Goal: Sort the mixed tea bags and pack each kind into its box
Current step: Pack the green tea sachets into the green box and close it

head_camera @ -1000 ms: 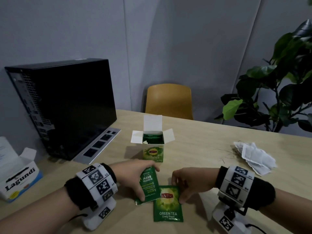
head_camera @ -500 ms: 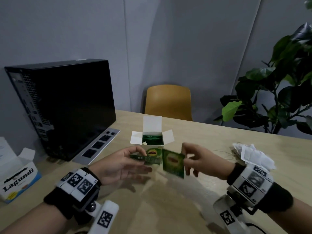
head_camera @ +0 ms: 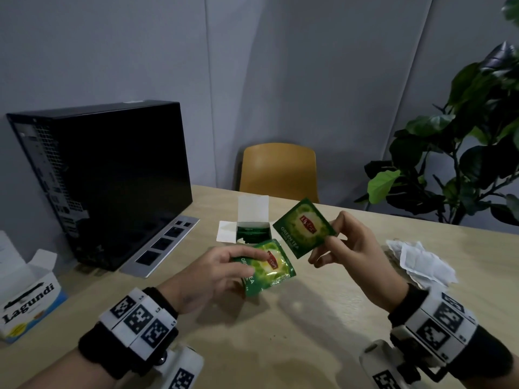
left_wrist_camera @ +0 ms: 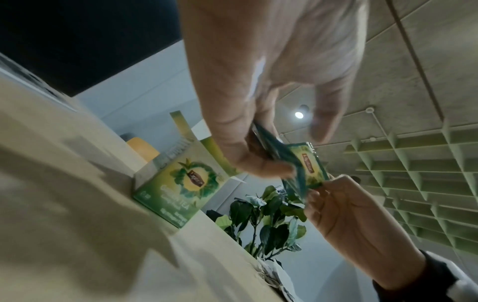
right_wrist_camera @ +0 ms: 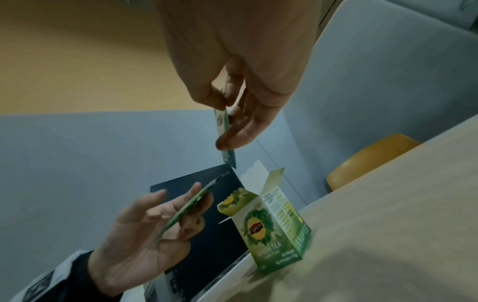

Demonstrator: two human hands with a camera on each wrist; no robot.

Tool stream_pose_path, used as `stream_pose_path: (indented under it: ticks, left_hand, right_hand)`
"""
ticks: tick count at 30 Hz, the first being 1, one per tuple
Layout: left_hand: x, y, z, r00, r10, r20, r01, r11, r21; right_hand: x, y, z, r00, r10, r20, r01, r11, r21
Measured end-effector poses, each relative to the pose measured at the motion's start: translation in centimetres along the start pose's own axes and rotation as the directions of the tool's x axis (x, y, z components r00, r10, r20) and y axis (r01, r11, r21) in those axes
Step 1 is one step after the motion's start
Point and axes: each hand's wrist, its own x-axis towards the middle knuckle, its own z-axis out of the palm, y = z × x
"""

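Observation:
Each hand holds one green tea sachet above the table. My left hand (head_camera: 244, 266) pinches a light green sachet (head_camera: 271, 269), tilted face up, just in front of the green tea box (head_camera: 252, 233). My right hand (head_camera: 331, 238) pinches a darker green sachet (head_camera: 304, 227) by its lower right edge, just right of the box mouth. The box stands open with its flaps up and sachets inside; in the right wrist view the box (right_wrist_camera: 274, 228) stands below both hands. There the right hand's sachet (right_wrist_camera: 223, 126) and the left hand's sachet (right_wrist_camera: 186, 210) show edge-on.
A pile of white tea bags (head_camera: 418, 262) lies at the right. An open Lagundi box (head_camera: 25, 296) sits at the far left by a black computer tower (head_camera: 112, 178). A yellow chair (head_camera: 278, 169) and a plant (head_camera: 463, 150) stand behind the table (head_camera: 280, 346).
Both hands lifted their sachets off the table and carried them toward the box. The sachets now face up, the right one higher than before.

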Motion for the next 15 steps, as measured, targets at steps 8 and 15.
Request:
stream_pose_path:
  ticks: [8, 15]
  left_hand:
    - [2.6, 0.9, 2.2, 0.893, 0.124, -0.432, -0.220, 0.959, -0.179]
    - [4.0, 2.0, 4.5, 0.898, 0.124, -0.422, -0.327, 0.831, -0.451]
  right_hand:
    - [0.7, -0.8, 0.4, 0.999, 0.014, -0.046, 0.001, 0.951, 0.309]
    - [1.8, -0.7, 2.9, 0.986, 0.156, 0.052, -0.158, 0.805, 0.572]
